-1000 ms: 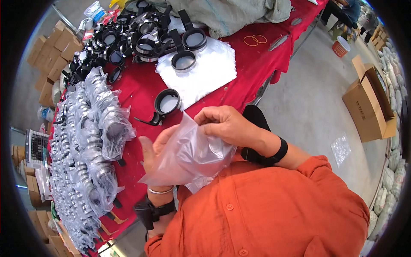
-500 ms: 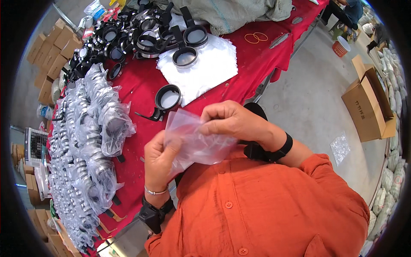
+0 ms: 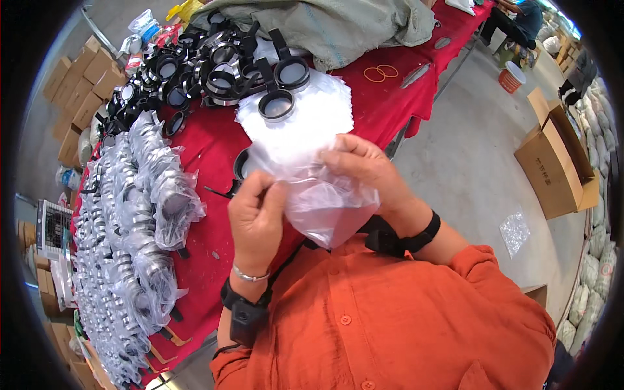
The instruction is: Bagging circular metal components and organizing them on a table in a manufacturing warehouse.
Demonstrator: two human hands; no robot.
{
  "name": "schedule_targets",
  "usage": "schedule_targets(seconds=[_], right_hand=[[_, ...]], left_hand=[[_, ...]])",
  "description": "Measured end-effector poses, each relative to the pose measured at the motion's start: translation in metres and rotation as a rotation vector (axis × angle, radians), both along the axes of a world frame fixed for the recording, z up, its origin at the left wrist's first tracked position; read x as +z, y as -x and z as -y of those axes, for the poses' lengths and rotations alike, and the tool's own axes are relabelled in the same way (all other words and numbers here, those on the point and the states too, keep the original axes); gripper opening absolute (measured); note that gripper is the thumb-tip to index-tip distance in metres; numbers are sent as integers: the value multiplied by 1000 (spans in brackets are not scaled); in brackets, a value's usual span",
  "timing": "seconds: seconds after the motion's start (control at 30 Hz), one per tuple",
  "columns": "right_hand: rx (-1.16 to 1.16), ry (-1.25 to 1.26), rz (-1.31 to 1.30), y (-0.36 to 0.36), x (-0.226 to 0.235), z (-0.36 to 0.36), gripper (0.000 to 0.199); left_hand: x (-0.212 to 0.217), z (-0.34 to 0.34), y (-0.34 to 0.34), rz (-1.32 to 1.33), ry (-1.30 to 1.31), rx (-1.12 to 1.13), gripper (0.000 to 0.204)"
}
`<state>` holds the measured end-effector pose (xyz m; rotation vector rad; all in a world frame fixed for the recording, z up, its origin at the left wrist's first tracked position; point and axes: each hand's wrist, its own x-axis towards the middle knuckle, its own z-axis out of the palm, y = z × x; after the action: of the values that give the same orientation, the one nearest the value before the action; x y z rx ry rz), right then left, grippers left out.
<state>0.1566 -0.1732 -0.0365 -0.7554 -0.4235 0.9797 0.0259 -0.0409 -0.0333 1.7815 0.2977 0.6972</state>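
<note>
Between my hands is a clear plastic bag, spread and hanging in front of my shirt. My left hand pinches its left edge with thumb and fingers. With a similar pinch, my right hand grips the upper right edge. Just behind the bag lies a black ring with a handle, partly hidden by the bag and my left hand. Farther back, a stack of white plastic bags rests on the red-covered table. Two ringed parts with black handles, a nearer one and a farther one, lie on the stack.
A heap of black and silver ringed parts fills the far left. Rows of bagged parts run along the left side. A grey-green sack and rubber bands lie at the back. An open carton stands on the floor at right.
My hands have moved apart, and the bag between them has opened out and hangs lower. My right hand has shifted right; the bag now covers part of the near black ring.
</note>
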Motion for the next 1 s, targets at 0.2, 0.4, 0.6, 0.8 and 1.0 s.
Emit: schedule_targets(seconds=[0.2, 0.4, 0.6, 0.8, 1.0], right_hand=[[-215, -244, 136, -15, 6, 3, 9], [-21, -43, 521, -34, 21, 27, 24], [-95, 105, 1362, -5, 1, -3, 26], [40, 251, 981, 2, -4, -7, 14], [254, 93, 280, -7, -9, 5, 11]], left_hand=[[-1, 0, 2, -3, 250, -44, 12], [0, -6, 8, -39, 124, 23, 9], [-1, -2, 6, -67, -380, 39, 8], [-4, 8, 8, -167, 3, -109, 22], [-5, 4, 8, -144, 389, -70, 22]])
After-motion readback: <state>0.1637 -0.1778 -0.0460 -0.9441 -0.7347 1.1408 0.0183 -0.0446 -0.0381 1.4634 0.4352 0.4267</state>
